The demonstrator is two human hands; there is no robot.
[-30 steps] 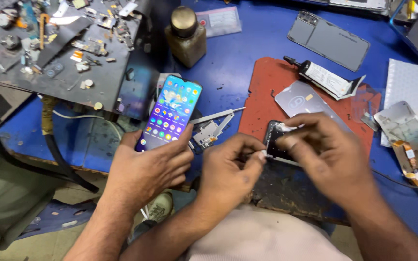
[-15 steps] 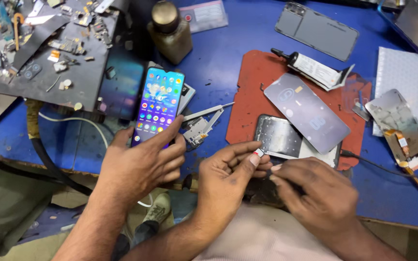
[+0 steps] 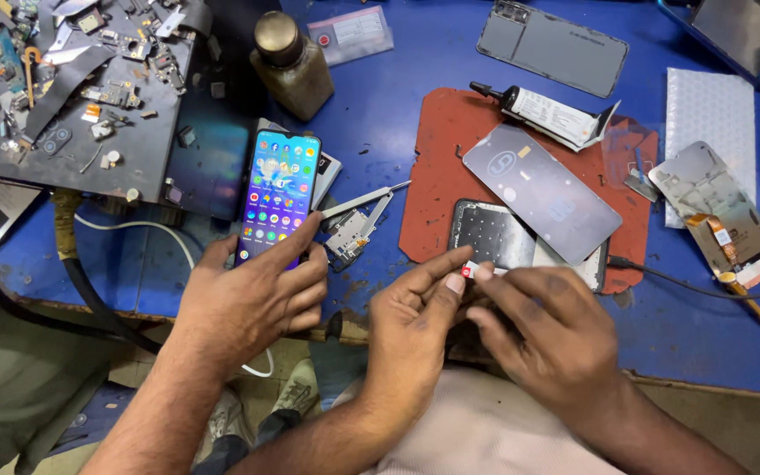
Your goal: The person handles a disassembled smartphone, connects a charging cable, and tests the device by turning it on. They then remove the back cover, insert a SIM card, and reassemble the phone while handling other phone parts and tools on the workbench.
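Pinched between left hand (image 3: 415,339) and right hand (image 3: 549,341), the tiny part (image 3: 470,269) could slip and drop off the worktop (image 3: 415,79) edge.

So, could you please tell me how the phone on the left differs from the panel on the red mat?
The phone is lit, showing colourful app icons; the panel is dark grey and blank. A co-worker's hand holds the phone over the blue table, while the panel lies loose on the red mat, untouched. The phone stands near upright in the view; the panel lies diagonally. Both are flat, phone-sized rectangles.
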